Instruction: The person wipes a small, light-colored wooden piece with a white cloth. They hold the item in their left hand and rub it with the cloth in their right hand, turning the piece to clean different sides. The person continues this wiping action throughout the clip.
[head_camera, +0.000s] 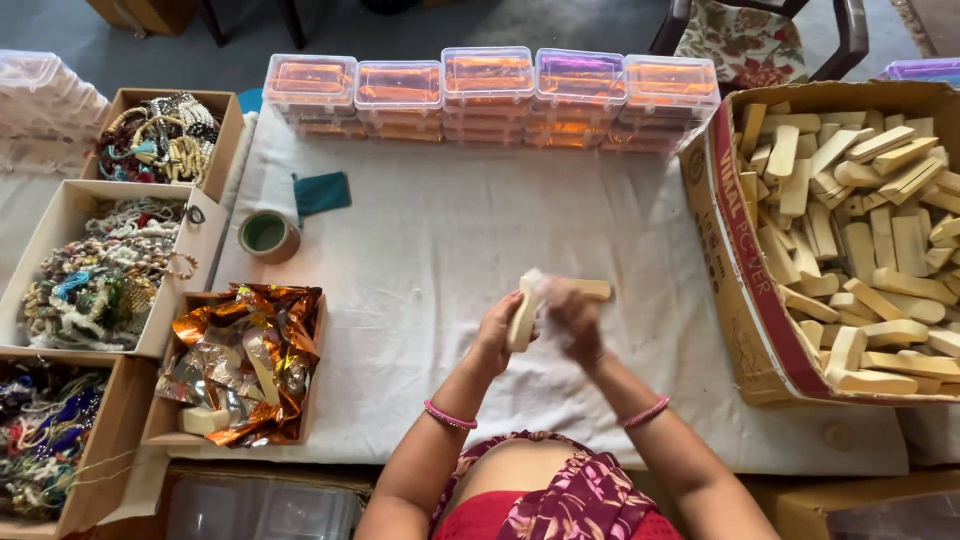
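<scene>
Between left hand (497, 335) and right hand (572, 320), wooden block (524, 318).

Tape roll (268, 236), teal pouch (322, 193), bead boxes (165, 140), stacked clear plastic cases (488, 95).

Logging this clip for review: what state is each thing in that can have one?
Left hand: shut on a pale stick, held upright.
Right hand: blurred, on a second stick; grip unclear.
Big carton: open, heaped with sticks.
Clear boxes: lids shut, stacked in a row.
Foil box: open, full of crumpled foil wrappers.
Bead boxes: open, full.
Tape roll: lying flat.
</scene>
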